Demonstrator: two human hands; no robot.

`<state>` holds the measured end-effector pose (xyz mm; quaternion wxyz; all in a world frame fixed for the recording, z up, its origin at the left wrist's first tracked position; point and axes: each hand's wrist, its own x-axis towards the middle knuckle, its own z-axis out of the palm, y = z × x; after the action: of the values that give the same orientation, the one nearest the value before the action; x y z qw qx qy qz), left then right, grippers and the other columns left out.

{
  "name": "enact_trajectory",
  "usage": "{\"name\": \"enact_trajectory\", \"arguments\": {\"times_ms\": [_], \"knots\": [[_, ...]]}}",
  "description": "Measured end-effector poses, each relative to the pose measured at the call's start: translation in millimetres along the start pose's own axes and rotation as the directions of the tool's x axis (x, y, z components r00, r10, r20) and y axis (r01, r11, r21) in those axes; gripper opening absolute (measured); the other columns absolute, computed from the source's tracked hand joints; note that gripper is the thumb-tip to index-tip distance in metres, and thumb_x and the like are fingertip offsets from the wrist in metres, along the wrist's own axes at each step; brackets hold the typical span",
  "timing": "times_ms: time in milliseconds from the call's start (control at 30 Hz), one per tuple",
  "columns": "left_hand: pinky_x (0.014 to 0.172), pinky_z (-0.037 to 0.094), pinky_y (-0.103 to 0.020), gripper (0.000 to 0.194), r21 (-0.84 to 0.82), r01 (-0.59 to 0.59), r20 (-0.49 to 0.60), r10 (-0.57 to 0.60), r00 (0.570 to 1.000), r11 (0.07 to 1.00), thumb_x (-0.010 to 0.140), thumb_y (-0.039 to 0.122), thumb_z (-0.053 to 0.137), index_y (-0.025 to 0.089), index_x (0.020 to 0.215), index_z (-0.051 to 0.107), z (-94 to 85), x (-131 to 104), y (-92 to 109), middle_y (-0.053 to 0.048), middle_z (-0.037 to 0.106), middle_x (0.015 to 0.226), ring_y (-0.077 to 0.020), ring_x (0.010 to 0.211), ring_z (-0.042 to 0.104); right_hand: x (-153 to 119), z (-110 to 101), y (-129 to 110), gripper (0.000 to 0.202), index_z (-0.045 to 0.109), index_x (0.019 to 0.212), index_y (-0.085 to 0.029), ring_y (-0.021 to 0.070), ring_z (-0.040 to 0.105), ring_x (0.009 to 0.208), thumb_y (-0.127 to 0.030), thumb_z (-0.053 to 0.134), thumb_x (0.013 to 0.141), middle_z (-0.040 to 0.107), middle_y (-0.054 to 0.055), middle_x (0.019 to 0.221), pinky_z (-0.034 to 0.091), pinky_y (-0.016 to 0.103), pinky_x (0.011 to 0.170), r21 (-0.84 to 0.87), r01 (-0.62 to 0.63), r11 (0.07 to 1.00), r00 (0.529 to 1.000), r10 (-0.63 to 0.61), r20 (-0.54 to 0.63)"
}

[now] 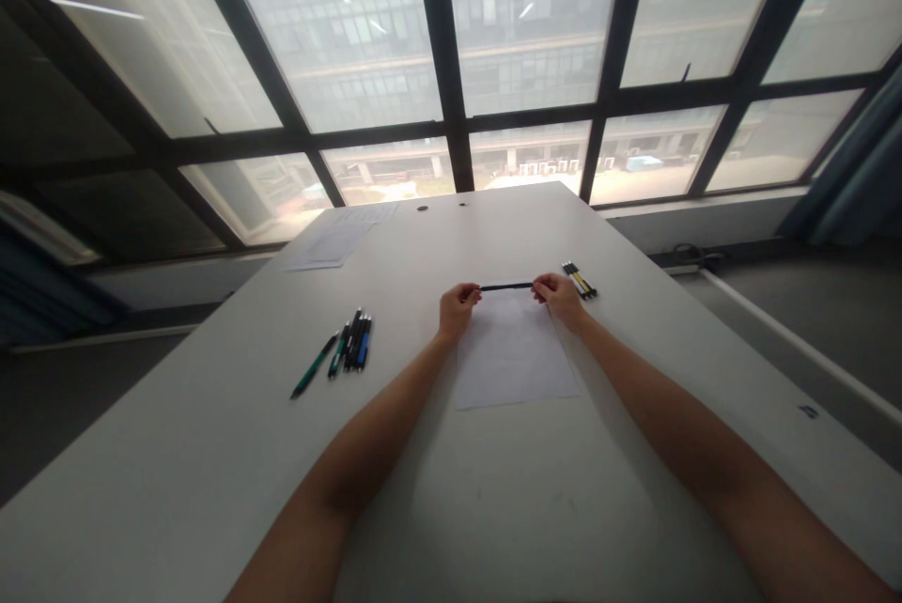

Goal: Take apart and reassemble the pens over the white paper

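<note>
A slim black pen point(505, 286) lies crosswise at the far edge of a white sheet of paper point(516, 359). My left hand point(460, 307) pinches its left end between thumb and fingers. At the other end, my right hand point(558, 295) grips it the same way. Just beyond the right hand is a small group of black and yellow pens point(579, 280), side by side. Left of the paper, several black, green and blue pens point(352, 342) lie close together, with one green pen point(314, 365) slanting apart from them.
The white table point(423, 255) reaches toward large dark-framed windows point(451, 58). Printed sheets point(331, 241) lie at its far left, and two small round dark spots sit near the far edge. A small dark mark point(808, 411) is by the right edge. Blue curtains point(856, 180) hang at the sides.
</note>
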<state>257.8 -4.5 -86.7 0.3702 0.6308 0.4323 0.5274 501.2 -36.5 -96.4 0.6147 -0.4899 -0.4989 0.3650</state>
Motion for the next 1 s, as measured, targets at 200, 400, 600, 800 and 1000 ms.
{"name": "enact_trajectory", "arguments": {"times_ms": [200,400,600,800,1000], "knots": [[0.070,0.054,-0.031,0.026,-0.001,-0.009,0.006,0.009,1.000,1.000,0.077,0.038,0.070,0.015,0.089,0.071,-0.2,-0.5,0.9,-0.008,0.073,0.078,-0.0184,0.071,0.068,0.7,0.2,0.6,0.036,0.065,0.077,-0.018,0.0136,0.061,0.056,-0.050,0.078,0.067,0.070,0.005,0.070,0.049,0.025,0.049,-0.001,-0.004,1.000,1.000,0.004,-0.004],[0.067,0.053,-0.030,0.026,0.010,-0.013,0.008,0.013,1.000,1.000,0.077,0.038,0.070,0.015,0.089,0.071,-0.5,1.4,-2.5,-0.008,0.073,0.078,-0.0178,0.070,0.068,1.2,-0.3,2.2,0.035,0.065,0.078,-0.018,0.0134,0.061,0.056,-0.050,0.076,0.068,0.070,0.005,0.071,0.049,0.025,0.050,-0.022,-0.010,1.000,1.000,0.010,-0.005],[0.065,0.052,-0.028,0.026,0.015,-0.029,0.011,0.029,1.000,0.999,0.078,0.039,0.069,0.015,0.089,0.072,-0.2,2.0,-4.5,-0.007,0.073,0.076,-0.0173,0.068,0.067,2.2,-0.5,4.0,0.036,0.065,0.079,-0.017,0.0131,0.061,0.055,-0.050,0.076,0.069,0.070,0.005,0.069,0.049,0.024,0.049,-0.024,-0.001,1.000,1.000,0.001,-0.009],[0.063,0.051,-0.028,0.027,0.005,-0.049,0.009,0.049,0.999,0.999,0.078,0.041,0.069,0.015,0.086,0.071,0.2,1.8,-4.9,-0.006,0.071,0.073,-0.0167,0.065,0.066,2.6,0.1,5.0,0.037,0.065,0.078,-0.017,0.0128,0.061,0.055,-0.051,0.075,0.069,0.070,0.006,0.069,0.048,0.023,0.048,-0.030,0.005,1.000,1.000,-0.005,-0.013],[0.062,0.051,-0.028,0.027,-0.001,-0.041,0.004,0.041,0.999,0.999,0.078,0.041,0.069,0.015,0.086,0.072,-0.2,1.6,-5.0,-0.006,0.071,0.072,-0.0167,0.065,0.066,2.3,0.0,5.0,0.036,0.065,0.077,-0.017,0.0132,0.060,0.055,-0.051,0.073,0.071,0.070,0.006,0.069,0.048,0.023,0.048,-0.038,0.019,0.999,1.000,-0.019,-0.004]]}}
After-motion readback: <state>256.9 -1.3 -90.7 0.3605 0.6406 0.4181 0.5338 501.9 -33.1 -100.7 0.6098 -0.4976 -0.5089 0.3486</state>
